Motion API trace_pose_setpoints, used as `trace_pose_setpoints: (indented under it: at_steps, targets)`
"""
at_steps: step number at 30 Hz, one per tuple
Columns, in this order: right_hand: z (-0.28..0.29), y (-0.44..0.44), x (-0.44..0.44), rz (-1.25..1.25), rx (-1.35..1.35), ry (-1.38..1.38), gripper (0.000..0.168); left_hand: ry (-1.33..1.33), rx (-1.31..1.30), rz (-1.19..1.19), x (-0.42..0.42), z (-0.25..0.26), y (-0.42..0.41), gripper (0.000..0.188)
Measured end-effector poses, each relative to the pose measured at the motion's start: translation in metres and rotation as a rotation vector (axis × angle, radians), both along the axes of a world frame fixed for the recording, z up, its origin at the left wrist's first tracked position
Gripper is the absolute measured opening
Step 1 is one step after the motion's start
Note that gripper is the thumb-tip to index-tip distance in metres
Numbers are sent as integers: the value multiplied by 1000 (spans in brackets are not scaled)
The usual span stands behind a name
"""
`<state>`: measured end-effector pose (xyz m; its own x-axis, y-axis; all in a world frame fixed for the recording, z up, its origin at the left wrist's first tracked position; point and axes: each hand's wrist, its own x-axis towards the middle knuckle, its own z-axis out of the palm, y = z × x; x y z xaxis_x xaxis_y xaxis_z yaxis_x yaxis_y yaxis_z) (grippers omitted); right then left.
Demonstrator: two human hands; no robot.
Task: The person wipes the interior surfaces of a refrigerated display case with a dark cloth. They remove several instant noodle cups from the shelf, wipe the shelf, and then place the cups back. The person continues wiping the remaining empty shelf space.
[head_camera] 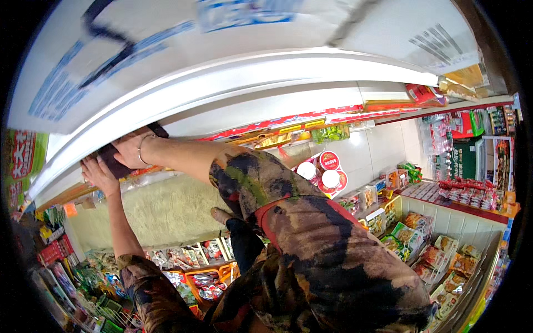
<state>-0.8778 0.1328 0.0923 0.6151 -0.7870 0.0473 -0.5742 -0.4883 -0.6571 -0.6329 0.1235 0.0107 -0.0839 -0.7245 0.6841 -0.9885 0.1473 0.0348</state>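
Note:
A dark cloth [114, 162] lies bunched at the edge of a white shelf [185, 123], below a bright light tube [258, 79]. My right hand [132, 150], with a thin bracelet at the wrist, reaches from above and grips the cloth. Beside it, my left hand [100, 175] rests against the cloth's lower left side with its fingers spread; whether it holds any of the cloth cannot be told. Part of the cloth is hidden behind my right hand, and another dark part shows beyond that hand. Both arms wear camouflage sleeves.
White cartons [266, 25] with blue print stand overhead. Below the shelf are packaged snacks [331, 133], and several red-and-white tubs [330, 160] stand near the floor. Bins of packets [204, 283] lie beneath my arms. A display case of packaged food [437, 254] stands at the right.

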Motion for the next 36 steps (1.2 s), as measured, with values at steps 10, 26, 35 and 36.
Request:
trace_pose_setpoints:
  at_steps: [10,26,35,36]
  targets:
    - [-14,5,-309,-387,-179,137,61,-40,95,53,20,-9,-8,51]
    - [-8,102,-615,-1357,52,683,86,-160,207,135,32,-12,-14,50]
    - [-6,95,-540,-1377,115,717,100,-113,15,41,-1,-2,-7,49]
    - [-3,93,-526,-1365,114,722,101,-94,26,36,-6,-1,-6,49]
